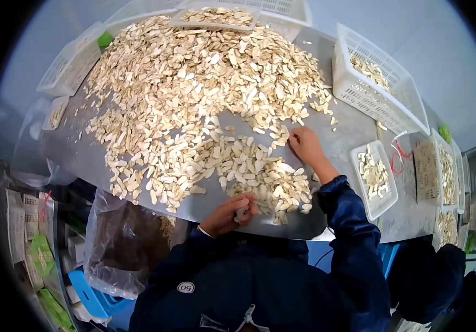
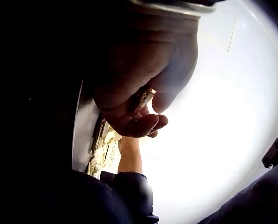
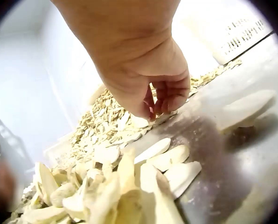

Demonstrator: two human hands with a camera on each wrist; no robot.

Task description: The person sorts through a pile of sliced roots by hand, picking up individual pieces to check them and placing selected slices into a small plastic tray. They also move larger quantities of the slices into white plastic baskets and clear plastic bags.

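Note:
A large heap of pale, oblong dried slices (image 1: 193, 72) spreads over the metal table, with a smaller pile (image 1: 249, 166) nearer the body. My left hand (image 1: 231, 214) is at the table's front edge beside the smaller pile. Its fingers curl round a few slices; a slice edge (image 2: 149, 96) shows between thumb and fingers in the left wrist view. Farther out, my right hand (image 1: 308, 146) reaches down at the heap's right edge. In the right wrist view its thumb and fingertips come together on a slice (image 3: 164, 118), partly hidden by the fingers.
A white tray (image 1: 394, 193) of slices lies to the right, near a red cord (image 1: 397, 157). White perforated baskets (image 1: 360, 88) stand along the back and right. Below the left front edge is a plastic-lined bin (image 1: 122, 243). Another person's dark cap (image 1: 434, 276) shows at lower right.

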